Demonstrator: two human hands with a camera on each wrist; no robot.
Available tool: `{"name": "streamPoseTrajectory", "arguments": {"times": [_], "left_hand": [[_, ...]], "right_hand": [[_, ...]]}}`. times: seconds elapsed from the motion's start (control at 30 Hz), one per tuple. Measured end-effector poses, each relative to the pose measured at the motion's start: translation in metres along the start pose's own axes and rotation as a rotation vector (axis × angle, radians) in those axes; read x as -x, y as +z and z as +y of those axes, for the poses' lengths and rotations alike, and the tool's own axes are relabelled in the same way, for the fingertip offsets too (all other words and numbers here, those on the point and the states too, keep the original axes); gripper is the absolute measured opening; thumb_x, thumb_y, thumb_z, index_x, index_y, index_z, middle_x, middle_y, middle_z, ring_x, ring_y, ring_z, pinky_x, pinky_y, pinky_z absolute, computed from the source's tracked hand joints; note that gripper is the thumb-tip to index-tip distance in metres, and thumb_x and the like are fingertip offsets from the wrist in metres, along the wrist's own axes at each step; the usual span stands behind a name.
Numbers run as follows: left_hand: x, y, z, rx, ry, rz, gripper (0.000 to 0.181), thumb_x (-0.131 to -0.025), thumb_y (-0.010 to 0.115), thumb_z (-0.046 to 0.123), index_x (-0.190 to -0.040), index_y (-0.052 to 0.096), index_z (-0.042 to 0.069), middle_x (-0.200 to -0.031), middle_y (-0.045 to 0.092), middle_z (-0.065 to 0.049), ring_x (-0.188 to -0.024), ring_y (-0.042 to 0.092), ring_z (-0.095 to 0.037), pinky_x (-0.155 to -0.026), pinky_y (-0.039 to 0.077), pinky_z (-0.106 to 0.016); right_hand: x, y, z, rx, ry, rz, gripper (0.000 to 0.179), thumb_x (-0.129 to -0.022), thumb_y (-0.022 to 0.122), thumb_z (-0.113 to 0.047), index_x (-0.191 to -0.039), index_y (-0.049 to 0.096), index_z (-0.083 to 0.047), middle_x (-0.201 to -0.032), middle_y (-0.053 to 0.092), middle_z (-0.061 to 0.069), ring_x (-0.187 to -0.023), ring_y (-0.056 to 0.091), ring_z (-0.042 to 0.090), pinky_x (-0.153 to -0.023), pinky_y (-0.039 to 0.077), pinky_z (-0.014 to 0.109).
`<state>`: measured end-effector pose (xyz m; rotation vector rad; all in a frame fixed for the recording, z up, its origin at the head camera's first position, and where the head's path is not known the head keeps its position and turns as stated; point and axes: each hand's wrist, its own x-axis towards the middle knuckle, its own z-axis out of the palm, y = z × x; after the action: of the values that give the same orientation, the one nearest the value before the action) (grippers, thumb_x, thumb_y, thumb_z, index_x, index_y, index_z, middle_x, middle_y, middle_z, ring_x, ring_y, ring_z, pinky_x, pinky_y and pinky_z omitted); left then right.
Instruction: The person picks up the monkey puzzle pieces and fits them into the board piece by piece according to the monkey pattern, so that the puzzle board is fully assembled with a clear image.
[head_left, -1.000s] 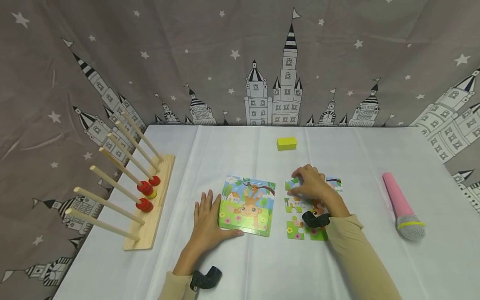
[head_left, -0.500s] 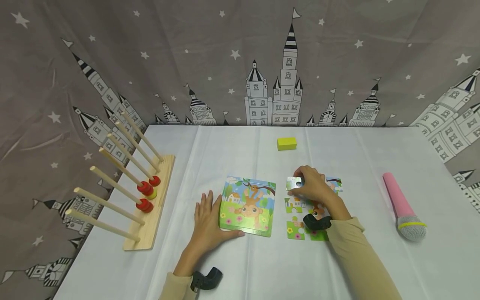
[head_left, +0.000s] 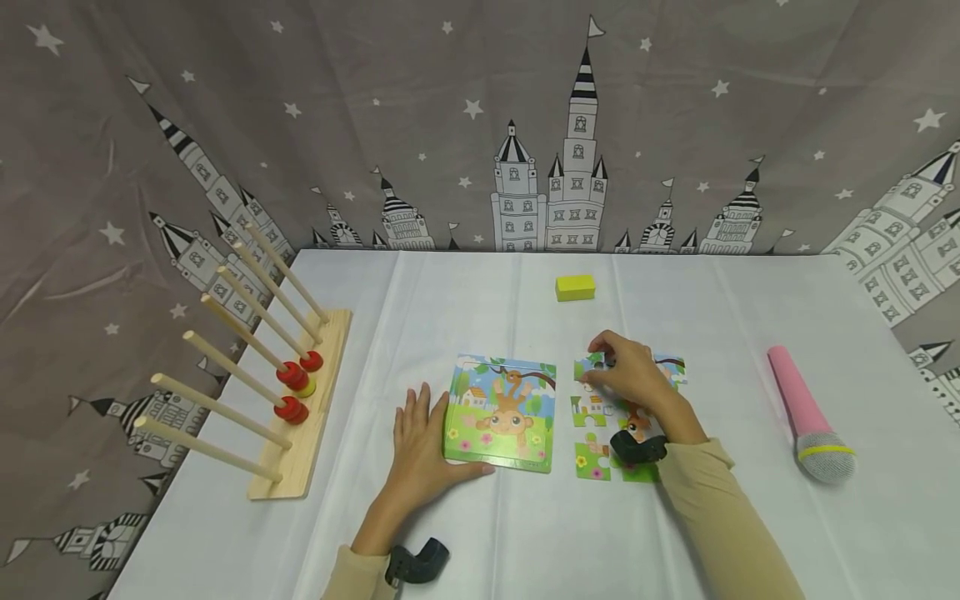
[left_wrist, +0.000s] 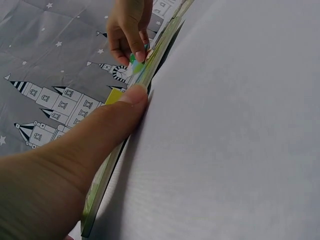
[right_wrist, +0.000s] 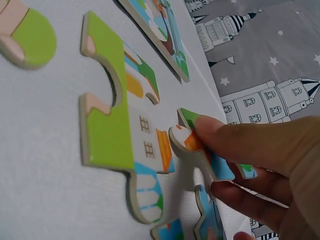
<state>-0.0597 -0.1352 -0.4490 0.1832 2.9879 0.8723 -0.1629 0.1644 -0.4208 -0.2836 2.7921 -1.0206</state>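
Held puzzle piece: a thin green, blue and orange printed jigsaw piece (right_wrist: 187, 137), pinched in the right hand (head_left: 633, 371), tilted; contact with the cloth cannot be confirmed.
Pinch: right thumb on the printed face, fingers behind; this likely suits a flat piece and leaves its knob exposed.
Position to hands: at the right hand's fingertips, well apart from the left hand (head_left: 420, 454), with the board between.
Neighbouring piece: a jigsaw piece printed with a house (head_left: 588, 408), just nearer the wearer than the held one; other loose pieces, partly hidden by the right hand and wrist, lie about it, apparently laid out for easy picking.
Board: a square, flat puzzle board with a monkey picture (head_left: 498, 412), flat on the white cloth (head_left: 525, 542), left of the pieces.
Left hand: spread wide, fingers along the board's left side, thumb touching its near edge; presumably steadying it.
Outlying items: yellow rectangular block (head_left: 575, 287) beyond; wooden peg rack (head_left: 318, 417) at left; pink toy microphone (head_left: 795, 396) at right; all well apart from both hands.
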Motion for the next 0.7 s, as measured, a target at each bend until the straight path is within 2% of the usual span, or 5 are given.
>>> {"name": "streamPoseTrajectory", "arguments": {"times": [0.13,0.3,0.53,0.7], "left_hand": [[0.000,0.000,0.000,0.000,-0.001,0.000,0.117,-0.052,0.077,0.060,-0.140,0.028,0.000,-0.150,0.006,-0.026,-0.139,-0.003,-0.041,-0.110,0.000,-0.058],[0.000,0.000,0.001,0.004,-0.004,-0.004,0.117,-0.052,0.077,0.060,-0.140,0.028,0.000,-0.150,0.006,-0.025,-0.139,-0.004,-0.041,-0.110,-0.001,-0.057],[0.000,0.000,0.001,0.005,-0.003,-0.004,0.117,-0.053,0.077,0.060,-0.140,0.027,0.000,-0.150,0.006,-0.025,-0.139,-0.004,-0.040,-0.110,-0.001,-0.057],[0.000,0.000,0.001,0.002,-0.005,-0.005,0.117,-0.053,0.077,0.060,-0.140,0.027,0.000,-0.150,0.006,-0.025,-0.139,-0.004,-0.040,-0.110,-0.001,-0.057]], "right_hand": [[0.002,0.000,-0.001,-0.043,-0.030,0.029,0.034,-0.077,0.072,-0.021,-0.106,0.056,-0.009,-0.102,0.062,0.011,-0.096,0.056,0.027,-0.084,0.046,0.042],[0.001,0.004,-0.003,-0.112,-0.068,0.071,0.026,-0.079,0.069,-0.018,-0.102,0.060,-0.010,-0.091,0.064,0.008,-0.080,0.055,0.018,-0.071,0.043,0.031],[0.001,0.013,-0.017,-0.263,-0.071,0.071,0.023,-0.080,0.068,-0.019,-0.102,0.061,-0.014,-0.106,0.065,0.006,-0.089,0.060,0.020,-0.078,0.047,0.034],[-0.002,0.026,-0.033,-0.344,-0.089,0.064,0.023,-0.081,0.068,-0.016,-0.102,0.061,-0.012,-0.104,0.065,0.008,-0.086,0.062,0.018,-0.074,0.049,0.031]]}}
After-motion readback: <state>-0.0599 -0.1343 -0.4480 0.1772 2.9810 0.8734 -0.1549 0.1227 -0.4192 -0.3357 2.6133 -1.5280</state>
